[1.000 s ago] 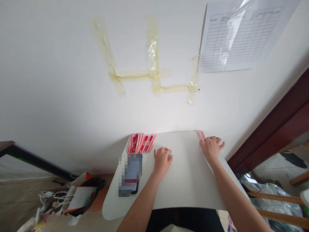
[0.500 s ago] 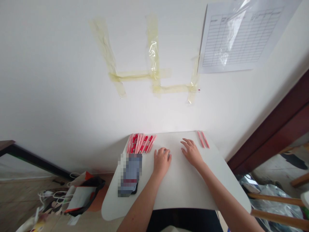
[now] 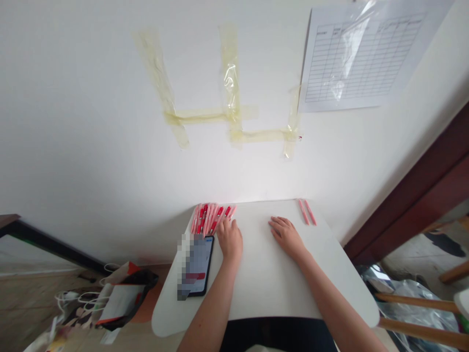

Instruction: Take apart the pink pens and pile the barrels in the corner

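At the left back of the white table (image 3: pixel 271 288), several pink and red pens (image 3: pixel 207 217) lie side by side in a row. My left hand (image 3: pixel 230 239) is at the right end of that row, its fingers a little apart over the lower ends of the pens. Whether the fingertips touch a pen is hard to see. My right hand (image 3: pixel 287 235) lies palm down on the tabletop, fingers stretched out, holding nothing. To its right, near the back edge, are two pink pens (image 3: pixel 307 212), apart from the row.
A phone (image 3: pixel 200 266), partly blurred out, lies on the left of the table. Behind the table rises a white wall with yellowed tape (image 3: pixel 230 93) and a printed sheet (image 3: pixel 359 63). Bags (image 3: pixel 120 298) stand on the floor at left; wooden bars (image 3: pixel 421 303) are at right.
My left hand has moved left and slightly up to the row of pens. My right hand has shifted slightly, with its fingers lying flatter on the table.
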The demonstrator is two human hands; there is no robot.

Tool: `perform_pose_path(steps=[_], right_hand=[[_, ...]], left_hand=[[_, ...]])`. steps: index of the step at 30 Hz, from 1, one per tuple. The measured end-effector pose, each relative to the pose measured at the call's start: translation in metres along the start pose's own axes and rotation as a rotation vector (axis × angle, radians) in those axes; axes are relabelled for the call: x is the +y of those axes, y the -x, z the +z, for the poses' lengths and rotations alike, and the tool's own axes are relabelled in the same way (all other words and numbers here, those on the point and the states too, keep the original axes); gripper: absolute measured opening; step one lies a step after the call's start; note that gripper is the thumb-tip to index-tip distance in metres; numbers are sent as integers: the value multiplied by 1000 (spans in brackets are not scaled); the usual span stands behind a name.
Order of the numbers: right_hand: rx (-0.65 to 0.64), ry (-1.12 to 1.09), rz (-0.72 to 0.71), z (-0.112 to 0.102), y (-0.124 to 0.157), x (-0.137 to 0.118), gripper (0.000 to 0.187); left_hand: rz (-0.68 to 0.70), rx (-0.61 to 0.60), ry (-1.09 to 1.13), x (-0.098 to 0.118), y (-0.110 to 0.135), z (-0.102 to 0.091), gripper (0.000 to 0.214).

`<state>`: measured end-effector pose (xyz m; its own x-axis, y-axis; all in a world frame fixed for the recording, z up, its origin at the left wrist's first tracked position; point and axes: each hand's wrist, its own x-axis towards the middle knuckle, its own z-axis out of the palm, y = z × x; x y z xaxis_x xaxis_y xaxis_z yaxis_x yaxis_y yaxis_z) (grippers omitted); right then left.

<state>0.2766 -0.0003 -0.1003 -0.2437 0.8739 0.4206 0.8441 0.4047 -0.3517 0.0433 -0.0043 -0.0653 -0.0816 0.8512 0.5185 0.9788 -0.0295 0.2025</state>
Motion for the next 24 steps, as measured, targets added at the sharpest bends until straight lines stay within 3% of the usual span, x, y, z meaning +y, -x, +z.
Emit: perform_pose_path(steps=[4,15,24], right_hand=[[9,-13,-2,1,1,2,37],[18,-26,3,1,0,3,36],[20,-62,47,0,2,2,36]], left_hand=[[-112,59,-59,-6,-4,5,38],[-136,48,-78,-5,-4,7,31],[-33,34,84,-4,-3,6,20]])
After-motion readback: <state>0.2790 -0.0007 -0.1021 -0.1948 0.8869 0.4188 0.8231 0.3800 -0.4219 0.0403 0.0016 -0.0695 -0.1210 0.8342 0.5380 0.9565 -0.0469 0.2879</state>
